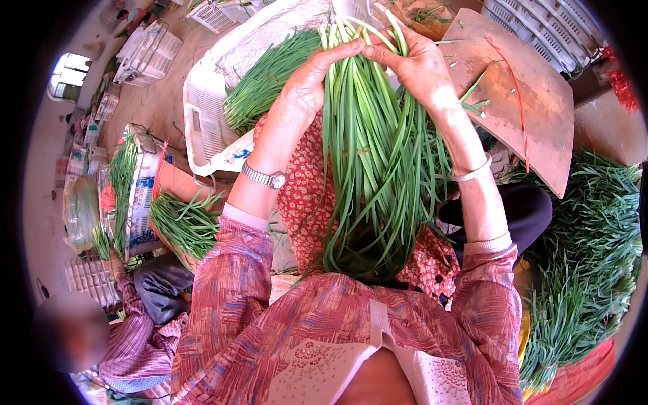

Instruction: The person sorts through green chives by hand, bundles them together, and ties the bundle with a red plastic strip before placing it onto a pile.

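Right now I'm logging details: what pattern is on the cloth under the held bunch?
Red with small pale flowers, the cloth; head view shows it best.

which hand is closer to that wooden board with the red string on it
Right. The right hand grips the chive bunch just beside the wooden board; the left hand holds the bunch's far side, farther from it.

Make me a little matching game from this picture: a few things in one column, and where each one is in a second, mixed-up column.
Things:
1. bunch of green chives
2. wristwatch
3. brown board
4. white crate

Places:
A. lying at the upper right, a red string across it
B. on the left wrist
C. behind the left hand, holding more chives
D. held at its top by both hands, leaves hanging toward the lap

Pairs: 1-D, 2-B, 3-A, 4-C. The right hand pinches the bunch too.
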Tool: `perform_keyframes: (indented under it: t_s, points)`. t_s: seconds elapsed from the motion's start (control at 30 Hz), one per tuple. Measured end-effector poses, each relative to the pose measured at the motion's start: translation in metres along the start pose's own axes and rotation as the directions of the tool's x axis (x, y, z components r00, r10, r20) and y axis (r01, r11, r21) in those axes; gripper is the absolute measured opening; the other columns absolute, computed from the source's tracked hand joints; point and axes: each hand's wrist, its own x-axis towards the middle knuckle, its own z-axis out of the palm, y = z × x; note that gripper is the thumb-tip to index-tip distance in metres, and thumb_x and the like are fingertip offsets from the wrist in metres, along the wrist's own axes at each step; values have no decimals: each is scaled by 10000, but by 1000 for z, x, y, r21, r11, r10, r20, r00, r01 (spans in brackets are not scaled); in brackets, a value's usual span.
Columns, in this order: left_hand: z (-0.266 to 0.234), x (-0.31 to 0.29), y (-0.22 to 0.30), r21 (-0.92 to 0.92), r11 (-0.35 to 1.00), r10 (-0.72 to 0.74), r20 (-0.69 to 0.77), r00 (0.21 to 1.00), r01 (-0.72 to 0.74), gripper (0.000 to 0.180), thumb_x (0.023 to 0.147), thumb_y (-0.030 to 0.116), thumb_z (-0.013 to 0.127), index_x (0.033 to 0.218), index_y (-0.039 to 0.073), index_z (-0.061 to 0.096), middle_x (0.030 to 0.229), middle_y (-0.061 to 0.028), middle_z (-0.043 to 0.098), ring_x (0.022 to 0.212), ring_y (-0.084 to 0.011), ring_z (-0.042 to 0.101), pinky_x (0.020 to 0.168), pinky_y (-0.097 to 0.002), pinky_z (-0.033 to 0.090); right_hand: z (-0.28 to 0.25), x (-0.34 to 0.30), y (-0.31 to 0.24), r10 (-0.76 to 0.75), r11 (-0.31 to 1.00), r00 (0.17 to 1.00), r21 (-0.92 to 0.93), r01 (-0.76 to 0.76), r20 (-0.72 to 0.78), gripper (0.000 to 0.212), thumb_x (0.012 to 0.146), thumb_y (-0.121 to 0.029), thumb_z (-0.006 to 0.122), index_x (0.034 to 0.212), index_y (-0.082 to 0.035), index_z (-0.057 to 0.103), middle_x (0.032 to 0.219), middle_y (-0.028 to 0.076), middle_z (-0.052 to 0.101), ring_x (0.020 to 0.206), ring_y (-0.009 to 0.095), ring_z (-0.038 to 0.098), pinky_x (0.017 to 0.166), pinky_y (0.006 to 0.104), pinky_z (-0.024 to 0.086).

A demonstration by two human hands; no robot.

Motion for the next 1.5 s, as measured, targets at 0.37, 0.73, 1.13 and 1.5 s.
perform_keyframes:
  t_s: [0.37,0.73,1.13,1.5]
  points:
    - [14,-8,-2,71,997,33,-194,980,-19,302,826,111,718,1087,-16,637,924,-156,694,817,-300,716,731,-414,617,1,-14,-16,-55,997,998,-50,53,-25,489,965,-399,583,1104,70,565,850,222,702,791,315,711,742,415,529]
    - [23,-10,9,78,997,20,-112,993,-11,337,805,141,742,1104,11,658,946,-127,700,839,-234,707,767,-397,611,14,-13,-17,-201,929,977,-330,166,-74,250,977,-225,555,992,25,557,693,180,675,666,380,683,621,472,538]
    - [34,29,88,132,966,227,-11,974,-223,157,840,62,682,988,11,672,820,-99,709,724,-217,708,689,-344,617,-77,59,-74,-335,827,933,-516,223,-134,270,993,-217,546,1151,-13,623,905,159,685,762,251,658,638,340,498]
    - [93,72,84,-85,967,255,244,936,-242,203,864,35,649,1062,-3,639,917,-120,704,808,-233,714,729,-351,624,-34,104,-82,-545,810,814,124,573,-203,355,987,-244,583,1206,32,627,1112,109,668,1055,163,589,927,286,457]
